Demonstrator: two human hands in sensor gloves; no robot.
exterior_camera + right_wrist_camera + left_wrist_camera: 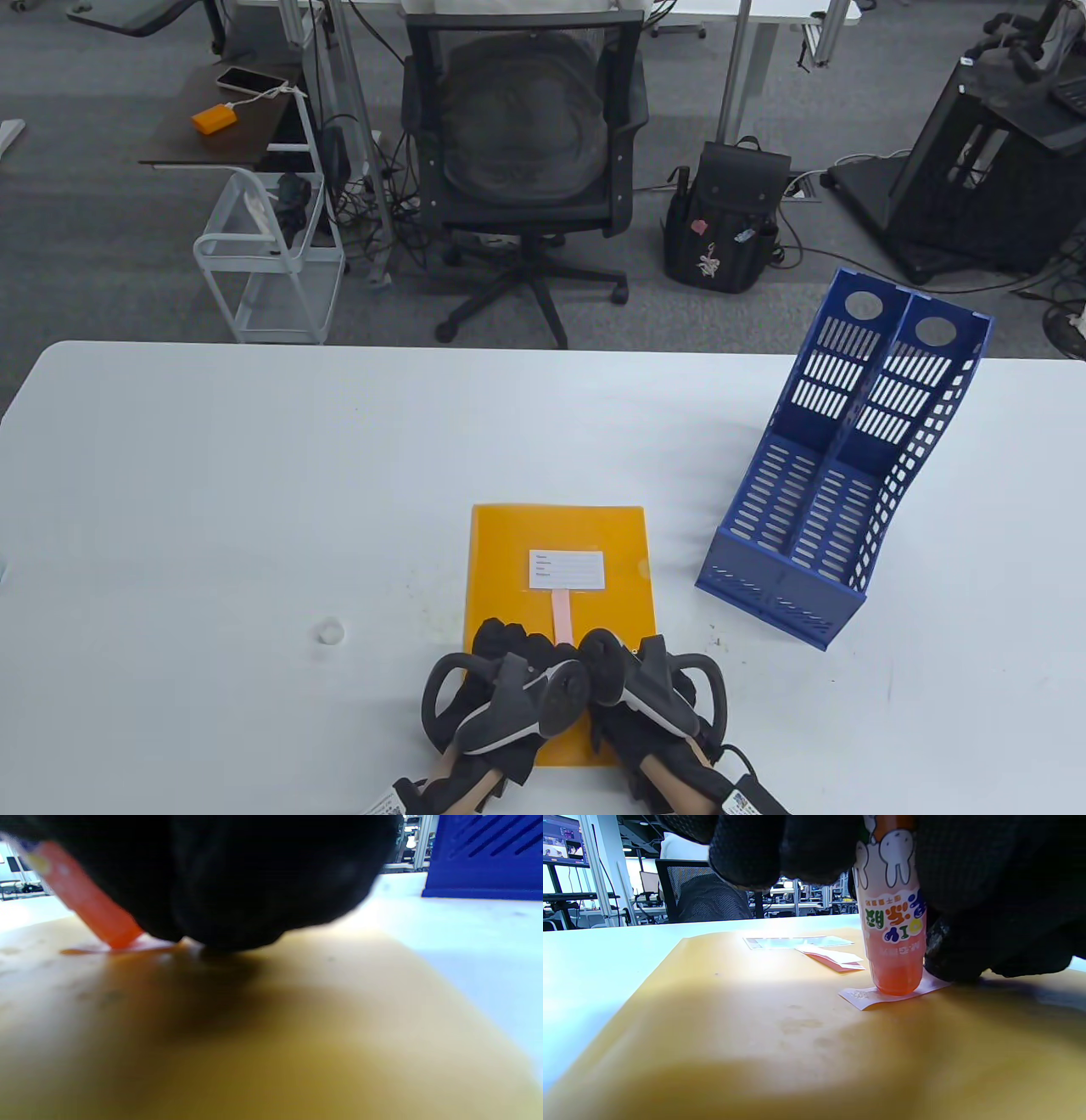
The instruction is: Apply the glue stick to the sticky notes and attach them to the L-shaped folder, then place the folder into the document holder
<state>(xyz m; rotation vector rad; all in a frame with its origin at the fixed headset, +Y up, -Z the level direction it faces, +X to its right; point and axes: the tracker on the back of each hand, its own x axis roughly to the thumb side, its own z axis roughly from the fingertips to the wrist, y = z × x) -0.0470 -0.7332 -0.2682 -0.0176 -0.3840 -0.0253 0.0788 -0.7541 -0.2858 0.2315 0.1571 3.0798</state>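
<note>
Pressing onto a sticky note (882,995) — glue stick (893,929) under left-hand fingers (780,849).

Both gloved hands, the left hand (496,679) and the right hand (632,679), are crowding the near end of the yellow L-shaped folder (509,543), leaving no gap between them. The glue stick (893,929) is standing nose-down on a pink sticky note (865,997), blocking the space under the left hand. Ahead, only a white label (567,569) and a flat pink strip (562,615) are lying on the folder. The blue document holder (840,475) is standing apart on the right, with bare white table (212,475) stretching left, where a small white cap (327,631) is sitting.
</note>
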